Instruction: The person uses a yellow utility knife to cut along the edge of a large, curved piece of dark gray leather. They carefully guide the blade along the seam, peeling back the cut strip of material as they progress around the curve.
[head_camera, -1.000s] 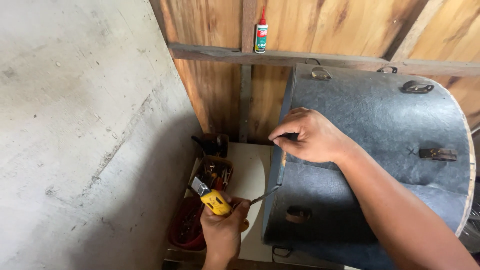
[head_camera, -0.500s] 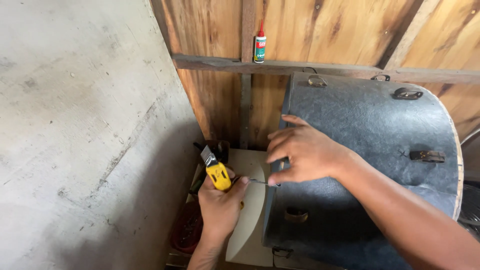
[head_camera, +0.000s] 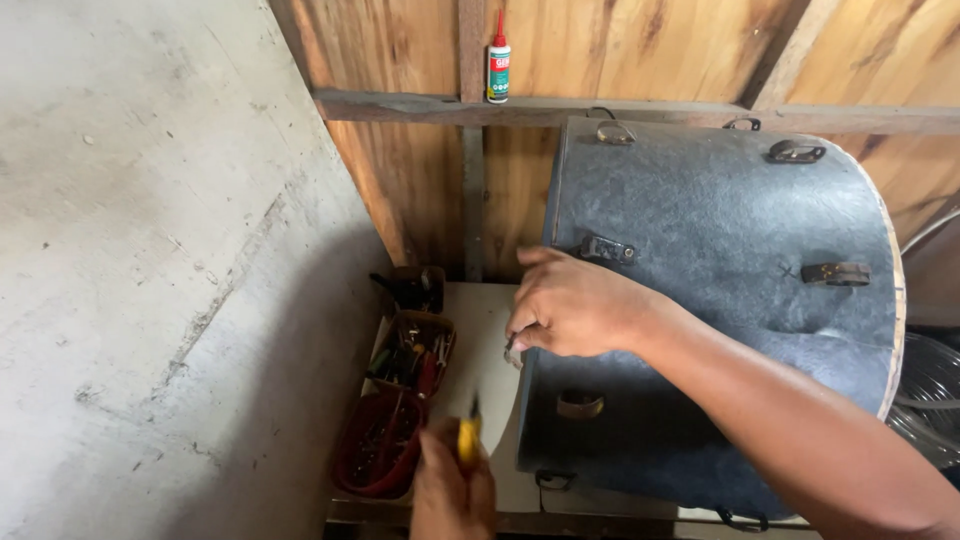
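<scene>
A bare concrete wall (head_camera: 150, 250) is filling the left side of the view, meeting a wall of wooden planks (head_camera: 680, 50) that is running across the top. A large grey felt-covered drum shell (head_camera: 720, 300) is lying on its side against the planks, with metal lugs showing along its curved surface. It is resting on a pale table (head_camera: 490, 340) that is sitting in the corner. The right hand (head_camera: 575, 305) is reaching in from the lower right and resting on the shell's left edge, fingers curled and pinching a small metal piece (head_camera: 512, 352) at the rim. The left hand (head_camera: 452, 490) is coming up from the bottom edge, closed in a fist around a yellow-handled tool (head_camera: 467, 437) whose tip is blurred, just beside the shell's lower left edge. Left of that hand, a red container (head_camera: 378, 448) and a brown box (head_camera: 412, 350) are holding mixed small tools and hardware. A small glue tube (head_camera: 498, 62) is standing upright on the horizontal wooden rail above.
</scene>
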